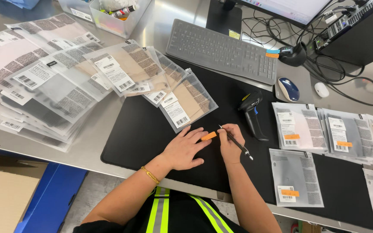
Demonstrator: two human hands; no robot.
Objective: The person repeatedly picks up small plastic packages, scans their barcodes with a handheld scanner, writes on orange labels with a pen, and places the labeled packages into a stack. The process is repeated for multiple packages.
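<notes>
Two hands on matte black mat (152,129), left hand (185,149) flat by orange label (208,136), right hand (230,142) gripping slim pen (236,142)

Bare black mat (152,133) lies open at centre-left of the frame, left of the left hand (185,149), and again in a strip between the right hand (229,144) and the lower-right packet (295,177). Just right of the right hand a barcode scanner (252,113) stands upright, blocking the way toward the labelled packets (324,131) at right. Overlapping packets (65,73) fill the upper left; the nearest packet (186,101) reaches almost to the left hand's fingertips (195,130). The keyboard (223,51) bars the top centre, with a mouse (288,89) and tangled cables (346,82) beside it.
</notes>
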